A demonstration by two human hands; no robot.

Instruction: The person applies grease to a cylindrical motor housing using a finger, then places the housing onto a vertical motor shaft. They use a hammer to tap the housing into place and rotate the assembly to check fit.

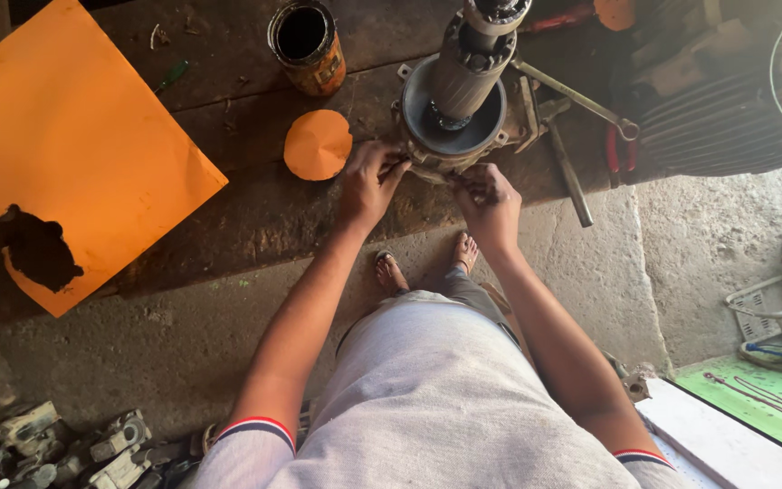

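Now both my hands pinch the motor housing [450, 136] rim: left hand [368, 181] and right hand [486, 195] closed on it; next likely needs careful seating.

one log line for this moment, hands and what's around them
left hand: fingers on motor housing rim | right hand: pinching same rim | nearby: orange paper disc, open tin can, orange sheet with hole cut out

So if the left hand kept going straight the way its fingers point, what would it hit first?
The left hand points up-right at the motor assembly's round grey end housing; its fingertips already seem to touch the lower rim, though depth is hard to judge.
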